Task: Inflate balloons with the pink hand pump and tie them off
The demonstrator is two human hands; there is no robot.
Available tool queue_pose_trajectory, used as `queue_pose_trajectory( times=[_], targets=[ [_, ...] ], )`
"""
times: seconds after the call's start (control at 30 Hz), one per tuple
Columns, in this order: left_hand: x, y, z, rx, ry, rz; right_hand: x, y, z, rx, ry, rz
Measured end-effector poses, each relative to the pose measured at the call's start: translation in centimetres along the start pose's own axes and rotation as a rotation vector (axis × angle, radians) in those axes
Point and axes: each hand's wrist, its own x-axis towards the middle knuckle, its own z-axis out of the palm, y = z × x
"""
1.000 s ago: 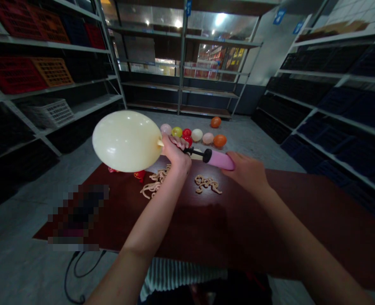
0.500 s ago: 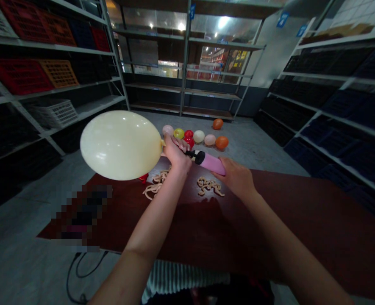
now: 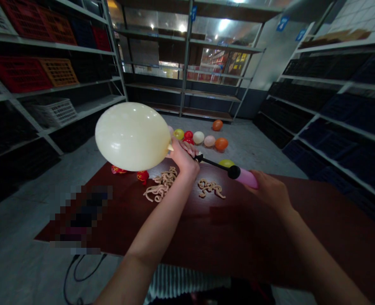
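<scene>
My left hand [image 3: 184, 160] pinches the neck of a cream-yellow inflated balloon [image 3: 131, 136] onto the black nozzle of a pink hand pump [image 3: 247, 178]. My right hand [image 3: 270, 190] grips the pump's pink end, with the thin black rod [image 3: 215, 164] showing between my hands. Both hands are above a dark reddish-brown tabletop [image 3: 254, 237]. Below them lie two heaps of pale curled strips [image 3: 160, 186], possibly limp balloons, and small red pieces [image 3: 143, 176] lie under the balloon.
Several small inflated balloons [image 3: 198, 137] in mixed colours lie on the floor beyond the table. Metal shelves [image 3: 181, 91] with crates stand at the left and back, and dark bins fill the right shelves. A pixelated patch [image 3: 79, 216] covers the table's left. A black cable [image 3: 76, 275] trails below.
My right hand has moved right, away from my left, drawing the pump out and exposing more black rod. The balloon has shifted slightly right and up, still held at its neck.
</scene>
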Motion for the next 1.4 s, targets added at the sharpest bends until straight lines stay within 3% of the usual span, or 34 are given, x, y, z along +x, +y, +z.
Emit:
queue_pose_trajectory(
  times=[0.17, 0.4, 0.57, 0.77, 1.1, 1.23, 1.4],
  targets=[
    [-0.2, -1.0, -0.4, -0.029, 0.009, -0.045, 0.9, -1.7, -2.0, -0.039, -0.038, -0.039],
    [0.8, -1.1, -1.6, -0.06, 0.121, -0.108, 6.8, -8.5, -6.0, -0.131, -0.21, -0.144],
    [1.2, 0.4, -1.0, -0.062, 0.146, -0.101, 8.0, -10.8, -5.7, -0.049, -0.24, -0.15],
    [1.2, 1.4, -0.4, -0.002, 0.023, -0.023, 5.8, -9.0, -2.7, 0.075, -0.101, -0.123],
    [1.6, 1.7, -0.6, 0.014, 0.003, -0.035, -0.3, -1.4, 1.5, 0.091, 0.072, -0.121],
    [0.8, 1.5, -0.3, 0.03, -0.034, -0.049, -1.5, -0.6, 1.2, 0.09, 0.11, -0.078],
    [0.7, 1.5, -0.1, 0.004, -0.045, -0.016, -0.4, -2.1, -1.5, 0.039, 0.069, -0.06]
  ],
)
